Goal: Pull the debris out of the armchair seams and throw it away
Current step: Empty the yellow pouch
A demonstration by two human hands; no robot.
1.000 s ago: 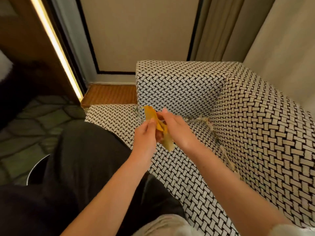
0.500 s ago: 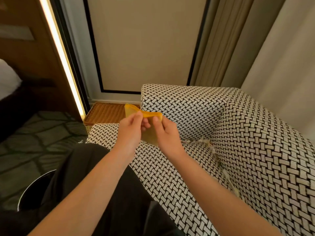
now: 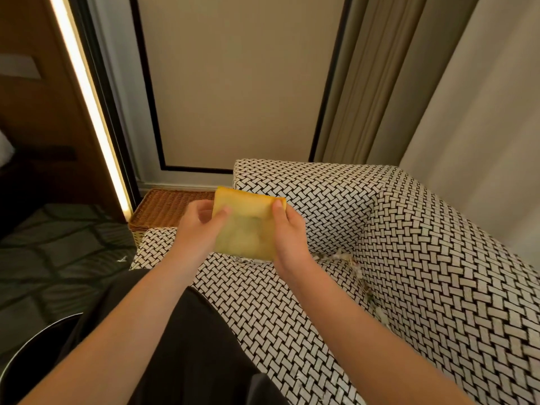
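My left grip point(image 3: 198, 229) and right grip point(image 3: 289, 232) each pinch a top corner of a yellow sheet point(image 3: 244, 229), thumb in front and fingers behind, holding it flat in the air above the armchair point(image 3: 438, 258) seat. It is thin and half see-through, folded over along its top edge; I cannot tell whether it is a bag or a cloth. It looks limp and almost weightless, so I judge it will sag or fold once one corner is let go. The debris point(image 3: 340, 255) is not in my hands yet. It lies as pale shreds in the seam where the seat meets the back, and more of it trails down the seam along the arm on my right. It looks like light, dry scraps, some loose on top and some wedged into the crease. I expect the bits to tear or scatter if I snatch at them, so I would take each clump low down, right at the crease, and draw it out slowly. A dark round bin point(image 3: 32, 346) sits on the floor by my left side, well apart from the seam, and a wicker basket point(image 3: 172, 209) stands beyond the seat.
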